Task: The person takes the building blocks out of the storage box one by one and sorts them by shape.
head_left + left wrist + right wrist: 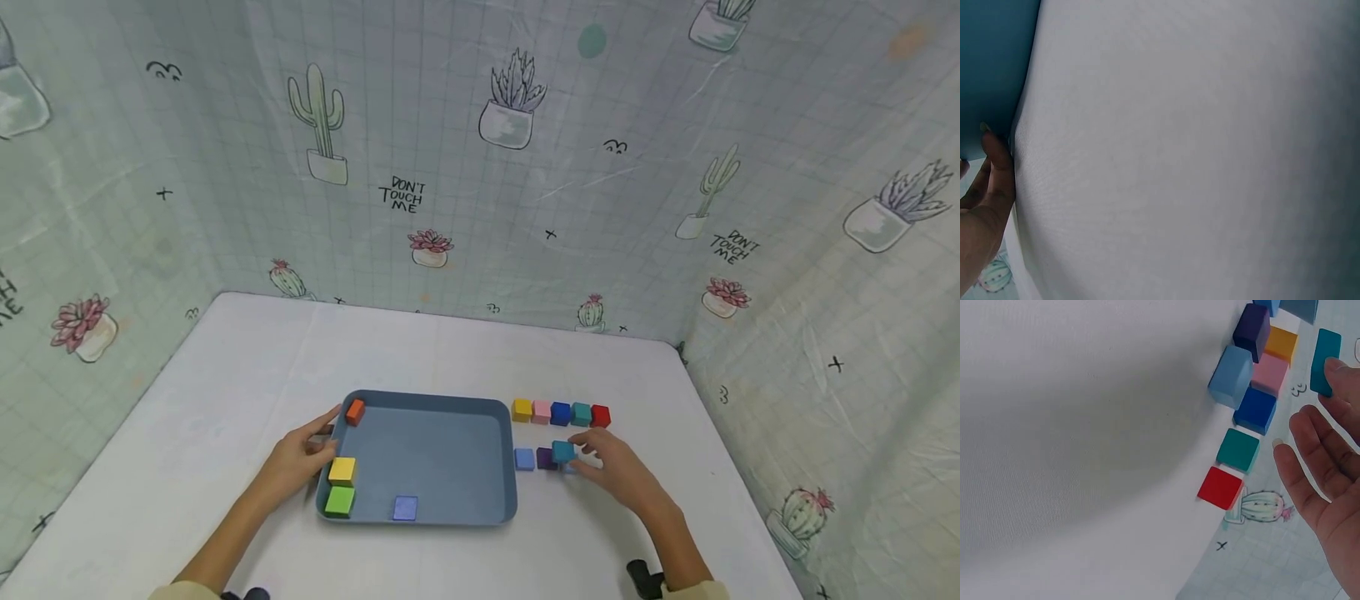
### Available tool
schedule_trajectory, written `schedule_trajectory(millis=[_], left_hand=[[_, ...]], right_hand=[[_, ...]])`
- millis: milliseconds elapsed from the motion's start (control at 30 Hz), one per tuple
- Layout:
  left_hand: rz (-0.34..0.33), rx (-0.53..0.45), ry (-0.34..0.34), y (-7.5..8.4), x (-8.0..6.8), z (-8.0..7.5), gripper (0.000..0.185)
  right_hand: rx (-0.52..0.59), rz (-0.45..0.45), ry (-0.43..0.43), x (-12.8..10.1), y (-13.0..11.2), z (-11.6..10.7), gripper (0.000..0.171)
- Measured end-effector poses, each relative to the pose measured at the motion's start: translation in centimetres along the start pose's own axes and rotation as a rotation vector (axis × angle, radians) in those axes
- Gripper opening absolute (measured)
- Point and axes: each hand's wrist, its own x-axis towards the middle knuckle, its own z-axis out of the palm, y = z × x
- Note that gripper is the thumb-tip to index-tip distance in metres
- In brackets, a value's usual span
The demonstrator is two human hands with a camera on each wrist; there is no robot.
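Note:
My left hand (pixel 296 458) holds the left rim of a blue-grey tray (pixel 435 454), thumb and fingertips at its edge. In the left wrist view the thumb (pixel 999 156) overlaps the tray's side (pixel 991 69). Right of the tray, my right hand (pixel 615 471) pinches a teal block (pixel 562 452) between thumb and fingers. The right wrist view shows this teal block (pixel 1325 362) raised, the other fingers spread. Below it are a light blue block (pixel 1232 376), partly hidden in the head view, and a purple block (pixel 546 458).
Inside the tray lie orange (pixel 356 412), yellow (pixel 342 472), green (pixel 340 502) and periwinkle (pixel 405 508) blocks. Beyond my right hand runs a row with yellow, pink, blue, teal and red (pixel 600 416) blocks. A periwinkle block (pixel 524 459) sits by the tray's right side. Patterned cloth surrounds the white table (pixel 270 358).

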Motion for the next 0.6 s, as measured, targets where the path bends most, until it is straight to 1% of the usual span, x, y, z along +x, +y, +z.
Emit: schedule_trajectory(millis=[133,333,600], left_hand=[[-0.009,0.005,-0.002,0.0,0.0,-0.1,0.059],[-0.001,0.013,-0.004,0.1,0.0,-0.2,0.058],[0.005,0.014,-0.012,0.1,0.2,-0.3,0.059]], right_hand=[[-0.002,0.015,0.003,0.0,0.5,-0.2,0.029],[-0.023,0.058,0.001,0.0,1.5,-0.4,0.031],[-0.032,0.084,-0.005,-0.3,2.6,-0.6,0.031]])
